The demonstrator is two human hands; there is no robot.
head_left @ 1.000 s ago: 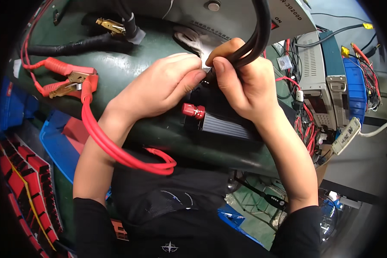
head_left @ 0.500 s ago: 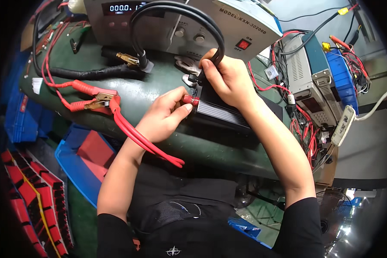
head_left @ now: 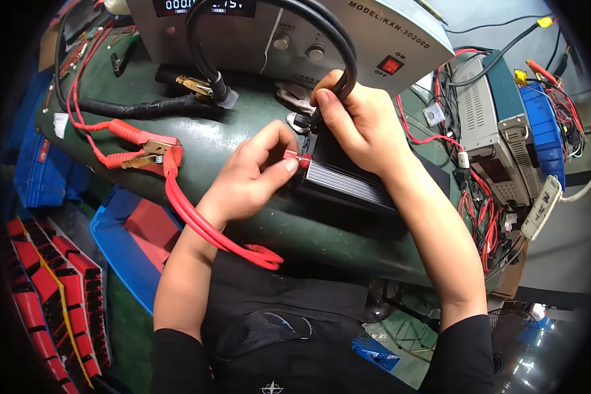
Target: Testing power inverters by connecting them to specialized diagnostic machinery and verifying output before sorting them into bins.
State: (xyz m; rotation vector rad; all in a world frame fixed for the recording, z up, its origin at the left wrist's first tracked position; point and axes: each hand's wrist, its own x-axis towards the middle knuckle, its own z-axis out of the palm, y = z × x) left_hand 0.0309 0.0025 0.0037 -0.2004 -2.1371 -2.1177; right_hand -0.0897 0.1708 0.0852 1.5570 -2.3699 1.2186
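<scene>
A black ribbed metal box [head_left: 348, 184] lies on the green bench in front of me. My left hand [head_left: 253, 174] is closed, thumb and finger pinching a red terminal [head_left: 298, 157] at the box's left end. Curled over the box, my right hand [head_left: 364, 128] grips a thick black cable [head_left: 349, 52], which arches up and over to the left. The lower end of that cable, at the box, is partly hidden by my fingers. Red cables [head_left: 194, 220] hang from a red clamp [head_left: 154, 154] and cross over my left forearm.
A grey power supply [head_left: 348, 46] with a lit display and red switch stands behind. A brass-coloured clamp [head_left: 196, 85] lies on the bench [head_left: 256, 226]. On the right are another instrument [head_left: 489, 125], a power strip [head_left: 542, 209] and tangled wires. Blue bins [head_left: 115, 253] stand lower left.
The view has shifted slightly, so the bench things sit a little differently. My left fingers have turned somewhat around the red terminal. My right hand keeps its grip on the black cable.
</scene>
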